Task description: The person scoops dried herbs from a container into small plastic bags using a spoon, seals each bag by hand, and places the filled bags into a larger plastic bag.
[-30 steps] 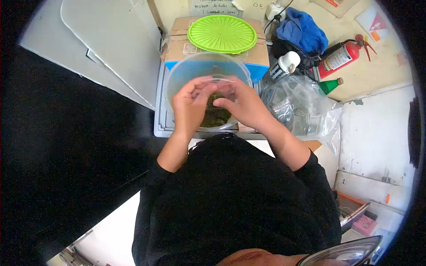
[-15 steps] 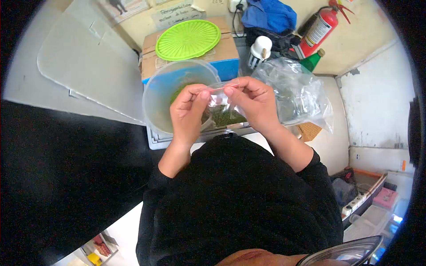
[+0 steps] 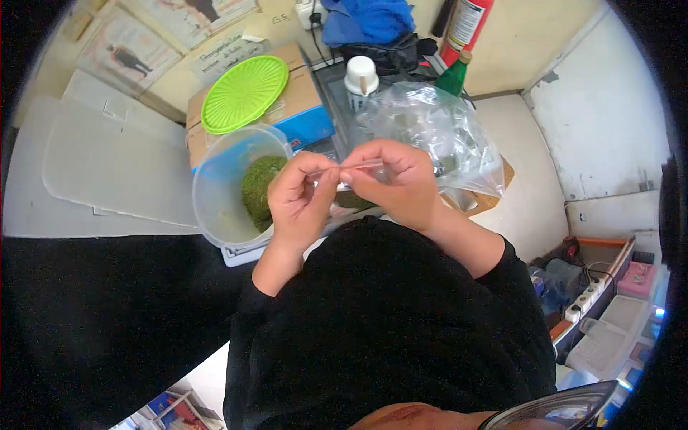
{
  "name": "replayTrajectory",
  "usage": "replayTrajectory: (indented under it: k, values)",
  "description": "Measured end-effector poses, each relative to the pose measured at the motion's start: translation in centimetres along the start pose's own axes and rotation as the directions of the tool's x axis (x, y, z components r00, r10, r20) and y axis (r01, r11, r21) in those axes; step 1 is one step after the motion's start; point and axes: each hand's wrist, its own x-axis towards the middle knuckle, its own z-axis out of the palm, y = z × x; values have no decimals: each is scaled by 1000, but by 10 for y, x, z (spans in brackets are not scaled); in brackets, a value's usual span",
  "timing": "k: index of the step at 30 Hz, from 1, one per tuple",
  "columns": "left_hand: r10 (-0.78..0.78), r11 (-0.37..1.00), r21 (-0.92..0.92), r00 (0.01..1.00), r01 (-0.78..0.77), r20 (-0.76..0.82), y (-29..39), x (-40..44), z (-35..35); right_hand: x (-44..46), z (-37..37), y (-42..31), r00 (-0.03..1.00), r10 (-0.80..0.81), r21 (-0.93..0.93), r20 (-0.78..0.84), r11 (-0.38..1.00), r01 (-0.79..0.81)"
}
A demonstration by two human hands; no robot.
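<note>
A small clear zip bag [image 3: 350, 201] with dark green material low inside hangs between my hands, its reddish top edge pinched at both sides. My left hand [image 3: 297, 195] grips that edge with thumb and forefinger. On the other side my right hand [image 3: 398, 183] pinches the same edge, the thumbs almost touching. Left of the hands a translucent tub [image 3: 218, 193] leans towards me, holding green crumbled material [image 3: 259, 188]. My left hand overlaps the tub's right side and hides part of it.
Behind the tub, a green lid [image 3: 246, 94] rests on a cardboard box [image 3: 299, 97]. A white-topped bottle [image 3: 361, 77], large clear plastic bag [image 3: 459, 136], green bottle [image 3: 452, 77] and red extinguisher [image 3: 464, 30] stand or lie to the right. A grey panel [image 3: 118, 165] is at left.
The view has swung right, so the tub and box appear further left. My hands have come from over the tub to its right, and the thumbs have drawn together along the bag's edge.
</note>
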Motion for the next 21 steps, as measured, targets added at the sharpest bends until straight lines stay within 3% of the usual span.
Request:
replayTrajectory:
  k: [2,5,8,9,12,13,14,15,18,19,21]
  values:
    - [-12,1000,24,1000,13,-15,-2,0,12,-2,-11,-1,995,-103,-61,10,993,103]
    - [105,992,-73,994,-104,4,-2,6,26,-9,-38,-18,972,-208,-265,110,936,230]
    - [165,986,-7,986,-166,-9,-3,8,28,-15,-57,-39,934,-336,-421,121,835,355]
    - [145,987,81,987,-139,-67,-6,8,26,-20,-67,-36,935,-355,-387,19,859,334]
    - [-177,970,118,952,211,-248,-24,5,9,-28,-106,-28,853,-314,-271,-418,939,213]
    - [-308,894,277,932,353,-193,-42,-3,0,-25,-125,-20,857,-288,-319,-426,935,156]
    - [-379,789,474,917,390,-125,-59,-13,-4,-21,-144,-8,859,-261,-368,-441,925,92]
    - [-460,652,651,886,388,-68,-80,-25,-7,-16,-154,1,856,-236,-415,-460,909,27]
    - [-544,340,884,834,321,-94,-169,-79,-15,3,-133,12,938,-206,-757,-280,648,-83]
    - [-554,254,925,826,284,-102,-194,-95,-19,4,-128,4,938,-263,-791,-227,612,-20]
    - [-586,128,962,801,240,-122,-230,-116,-26,7,-120,-4,910,-335,-620,-246,776,118]
